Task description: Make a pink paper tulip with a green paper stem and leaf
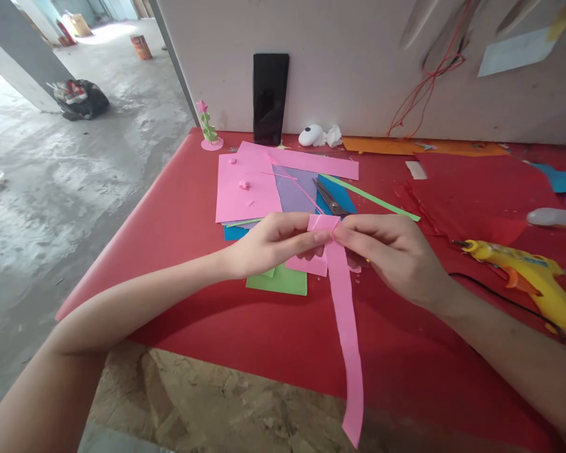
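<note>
Two bare hands meet over a red table, both pinching the same pink paper strip. The left hand has its thumb pressed on the short upper end, its other fingers behind the paper. The right hand squeezes the folded part between thumb and fingers, just beside the left thumb. From this fold the long end hangs down, and its tip reaches past the front edge of the table.

Just beyond the hands lie sheets of coloured paper: a pink sheet on the left, with a small folded pink piece on it, a purple sheet next to it and a green sheet nearer the front, partly hidden by the left hand. Scissors lie near the right hand on blue paper, and a thin green strip slants away behind that hand.

Farther right, a yellow glue gun rests on its side. At the back, a black phone leans upright against a pale panel, with a paper flower standing to its left and a rounded white object to its right
</note>
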Tool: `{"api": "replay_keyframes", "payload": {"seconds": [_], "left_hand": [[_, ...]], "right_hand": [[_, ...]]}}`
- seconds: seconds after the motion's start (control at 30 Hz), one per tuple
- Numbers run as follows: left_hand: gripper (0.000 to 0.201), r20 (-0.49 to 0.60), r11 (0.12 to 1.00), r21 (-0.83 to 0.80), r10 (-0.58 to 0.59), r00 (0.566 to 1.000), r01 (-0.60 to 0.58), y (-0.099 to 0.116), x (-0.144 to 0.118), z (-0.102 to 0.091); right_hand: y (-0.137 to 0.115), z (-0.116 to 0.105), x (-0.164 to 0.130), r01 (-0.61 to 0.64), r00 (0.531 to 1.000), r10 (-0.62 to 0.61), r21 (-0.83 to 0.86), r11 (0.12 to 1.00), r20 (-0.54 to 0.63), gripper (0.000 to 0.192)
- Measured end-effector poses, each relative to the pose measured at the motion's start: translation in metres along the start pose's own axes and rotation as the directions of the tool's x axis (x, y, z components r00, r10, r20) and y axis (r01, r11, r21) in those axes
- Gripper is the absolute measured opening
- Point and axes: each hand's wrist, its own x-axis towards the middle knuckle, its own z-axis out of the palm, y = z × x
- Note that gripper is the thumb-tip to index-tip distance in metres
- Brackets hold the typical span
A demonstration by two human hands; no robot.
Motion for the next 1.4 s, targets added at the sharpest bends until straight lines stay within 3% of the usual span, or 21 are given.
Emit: {"api": "replay_keyframes", "payload": {"seconds": [0.1, 0.27, 0.37, 0.43, 0.5, 0.63, 0.77, 1.0, 1.13, 1.2, 1.3, 1.4], "left_hand": [[0.037, 0.035, 0.998, 0.025, -0.052, 0.998, 0.051, 0.005, -0.002, 0.001], [0.036, 0.143, 0.999, 0.007, -0.042, 0.989, 0.042, 0.007, -0.002, 0.0], [0.037, 0.095, 0.996, -0.085, -0.016, 0.995, 0.024, 0.002, 0.001, -0.004], [0.023, 0.048, 0.994, -0.11, 0.026, 0.999, -0.021, -0.002, 0.002, -0.007], [0.009, -0.003, 0.997, -0.019, 0.074, 0.997, -0.074, -0.006, 0.003, -0.008], [0.036, -0.115, 0.959, 0.231, 0.196, 0.974, -0.166, -0.014, 0.003, -0.003], [0.028, -0.215, 0.945, 0.235, 0.279, 0.936, -0.228, -0.015, 0.003, 0.004], [0.034, -0.275, 0.994, -0.091, 0.03, 0.961, -0.057, -0.005, 0.005, 0.009], [0.023, -0.321, 0.978, -0.205, -0.033, 0.946, -0.035, -0.003, 0.003, 0.01], [0.019, -0.349, 0.971, -0.238, -0.062, 0.935, -0.025, -0.003, 0.003, 0.011], [0.018, -0.38, 0.961, -0.276, -0.081, 0.921, -0.029, -0.004, 0.002, 0.013], [0.021, -0.379, 0.952, -0.304, -0.079, 0.922, -0.043, -0.004, 0.001, 0.016]], "right_hand": [[0.0, 0.0, 0.003, 0.031, 0.999, -0.029, -0.037, 0.999, 0.039, 0.035], [0.001, -0.005, 0.004, 0.078, 0.993, -0.072, -0.066, 0.995, 0.094, 0.029], [-0.003, -0.005, 0.001, 0.055, 0.998, -0.057, -0.125, 0.991, -0.011, 0.033], [-0.007, -0.004, -0.001, 0.044, 0.995, -0.055, -0.12, 0.992, -0.088, 0.038], [-0.008, -0.001, -0.002, 0.048, 0.989, -0.065, -0.122, 0.991, -0.135, 0.041], [-0.006, 0.003, -0.002, 0.04, 0.978, -0.086, -0.232, 0.972, -0.188, 0.041], [-0.003, 0.006, -0.002, 0.049, 0.97, -0.13, -0.355, 0.933, -0.207, 0.039], [-0.001, 0.006, -0.001, 0.006, 0.983, -0.055, -0.261, 0.965, -0.178, 0.028], [0.003, 0.005, -0.001, 0.059, 0.988, -0.073, -0.102, 0.993, -0.14, 0.033], [0.002, 0.005, -0.001, 0.063, 0.989, -0.074, -0.09, 0.994, -0.131, 0.027], [-0.002, 0.009, -0.001, -0.02, 0.991, -0.001, -0.152, 0.988, -0.132, 0.018], [-0.004, 0.012, -0.001, -0.093, 0.987, 0.069, -0.168, 0.981, -0.143, 0.023]]}}
